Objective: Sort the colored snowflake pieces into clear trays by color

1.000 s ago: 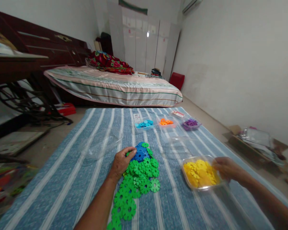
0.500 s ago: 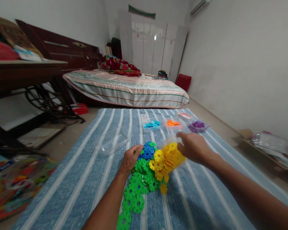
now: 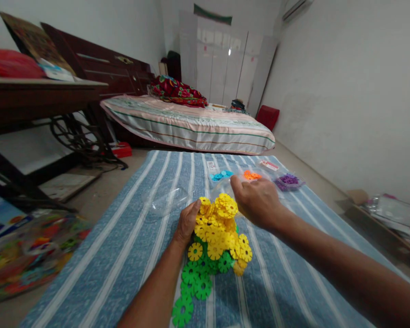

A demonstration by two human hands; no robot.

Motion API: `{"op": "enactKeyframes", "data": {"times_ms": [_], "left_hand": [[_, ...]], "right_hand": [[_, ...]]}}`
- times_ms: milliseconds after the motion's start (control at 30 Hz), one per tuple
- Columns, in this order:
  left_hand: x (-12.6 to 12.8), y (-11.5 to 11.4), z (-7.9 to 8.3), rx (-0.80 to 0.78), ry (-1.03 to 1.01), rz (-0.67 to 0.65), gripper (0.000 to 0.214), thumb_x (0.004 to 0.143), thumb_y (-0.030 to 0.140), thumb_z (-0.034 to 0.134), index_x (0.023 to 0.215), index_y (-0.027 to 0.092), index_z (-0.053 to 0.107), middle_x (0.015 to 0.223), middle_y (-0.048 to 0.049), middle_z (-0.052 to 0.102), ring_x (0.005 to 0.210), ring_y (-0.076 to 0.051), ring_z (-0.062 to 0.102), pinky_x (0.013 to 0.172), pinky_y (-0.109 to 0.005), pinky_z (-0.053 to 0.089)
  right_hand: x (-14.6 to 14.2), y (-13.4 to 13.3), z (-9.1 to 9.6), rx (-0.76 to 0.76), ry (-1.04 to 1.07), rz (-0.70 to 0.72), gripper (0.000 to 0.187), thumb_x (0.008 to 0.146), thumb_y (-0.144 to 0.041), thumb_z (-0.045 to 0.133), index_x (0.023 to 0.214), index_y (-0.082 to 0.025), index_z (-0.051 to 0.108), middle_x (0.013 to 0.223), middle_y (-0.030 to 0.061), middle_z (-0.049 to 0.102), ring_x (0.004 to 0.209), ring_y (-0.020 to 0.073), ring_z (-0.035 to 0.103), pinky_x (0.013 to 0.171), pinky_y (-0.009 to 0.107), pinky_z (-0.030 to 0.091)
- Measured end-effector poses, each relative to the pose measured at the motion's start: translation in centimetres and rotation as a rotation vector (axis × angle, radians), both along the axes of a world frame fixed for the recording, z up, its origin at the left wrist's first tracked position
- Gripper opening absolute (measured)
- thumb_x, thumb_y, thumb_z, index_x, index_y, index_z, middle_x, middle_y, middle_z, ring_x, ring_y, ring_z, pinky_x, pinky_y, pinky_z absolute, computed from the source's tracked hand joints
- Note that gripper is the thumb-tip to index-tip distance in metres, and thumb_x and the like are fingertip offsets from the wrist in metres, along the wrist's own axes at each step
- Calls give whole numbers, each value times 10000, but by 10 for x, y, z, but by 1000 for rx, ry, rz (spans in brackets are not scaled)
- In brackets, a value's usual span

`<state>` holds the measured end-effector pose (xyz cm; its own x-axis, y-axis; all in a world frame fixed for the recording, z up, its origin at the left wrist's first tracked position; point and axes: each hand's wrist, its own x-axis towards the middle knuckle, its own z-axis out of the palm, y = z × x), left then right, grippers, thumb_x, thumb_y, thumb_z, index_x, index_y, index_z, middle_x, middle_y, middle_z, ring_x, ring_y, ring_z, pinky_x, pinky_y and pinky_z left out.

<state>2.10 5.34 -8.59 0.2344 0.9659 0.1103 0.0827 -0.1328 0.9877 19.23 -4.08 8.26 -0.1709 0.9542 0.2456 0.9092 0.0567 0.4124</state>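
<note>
Yellow flower-shaped plastic discs [image 3: 213,234] lie heaped in the middle of the striped cloth. Beneath and in front of them are green discs [image 3: 202,286], trailing toward me. My left hand [image 3: 186,225] cups the left side of the heap, thumb up and fingers apart, with some fingertips hidden by the discs. Over the heap's right side, my right hand [image 3: 256,200] grips a clear plastic container [image 3: 221,186] that is tilted, its mouth toward the yellow discs. Much of that container is hard to make out.
Farther back on the cloth [image 3: 123,218] are light blue discs [image 3: 221,176], orange discs [image 3: 251,175] and purple pieces [image 3: 289,180] in clear trays. A clear plastic container [image 3: 167,200] lies at left. Beyond stands a bed [image 3: 191,127]; a cardboard box [image 3: 379,223] is at right.
The yellow discs have spilled from the container onto the heap, covering the blue discs and part of the green ones. My right hand has moved left and up with the container.
</note>
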Motion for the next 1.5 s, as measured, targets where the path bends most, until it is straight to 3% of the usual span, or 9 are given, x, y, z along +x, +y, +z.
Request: {"op": "enactKeyframes", "data": {"times_ms": [267,500,667,833,1000,1133,1233,1367,1500], "left_hand": [[-1,1,1,10,-31,-20,572,829,678,462,900,157,688,845,-27,692,871,-208,611,802,-278,472],[2,2,1,-39,-39,25,601,707,643,630,1041,148,693,1014,-49,731,1057,-258,632,928,-313,473],[6,7,-11,-148,-106,35,712,606,559,747,1162,129,638,1091,-79,724,1049,-265,658,889,-332,512],[6,11,-16,-131,-99,59,672,597,519,767,1133,130,649,1108,-90,722,1088,-271,651,886,-332,521],[6,12,-15,-113,-60,60,629,600,525,765,1099,157,661,1075,-77,734,1087,-271,653,910,-345,523],[4,15,-15,-113,-2,70,632,605,533,758,1108,164,658,1101,-79,730,1086,-269,656,946,-357,515],[1,16,-15,-105,23,83,631,597,531,763,1103,167,663,1128,-85,723,1094,-275,654,950,-361,519],[0,15,-15,-100,12,79,584,613,540,747,1067,177,683,1082,-81,737,1056,-276,673,902,-361,550],[0,14,-13,-90,12,90,609,609,546,750,1079,165,680,1033,-91,747,1057,-288,674,907,-385,552]], "right_hand": [[3,0,3,93,-52,59,261,919,-80,339,1028,-134,570,713,86,692,608,185,637,565,281,274],[25,-4,5,131,96,-159,302,895,-156,396,1097,-161,620,741,100,712,620,199,639,539,268,260],[91,-33,-9,-2,477,-301,342,792,-213,502,1093,-188,663,660,27,660,629,173,608,536,246,298],[176,-85,-63,-357,950,-517,314,768,-246,505,1023,-128,645,510,-26,533,418,128,490,442,241,332],[236,-115,-98,-367,863,-660,487,749,-532,633,1015,-127,679,590,78,654,501,212,604,497,305,420],[241,-91,-98,-188,797,-551,556,763,-614,609,1036,-141,707,764,115,714,721,248,661,639,321,451],[226,-55,-104,-136,923,-455,543,767,-502,611,1134,-105,660,703,65,685,697,219,649,629,296,448],[215,-20,-120,-52,1216,-404,319,743,-274,514,979,-113,656,591,-3,606,560,160,609,574,264,464],[228,-9,-121,-215,1282,-431,258,707,-189,486,914,-134,631,526,-32,579,462,128,566,506,235,448]]}}
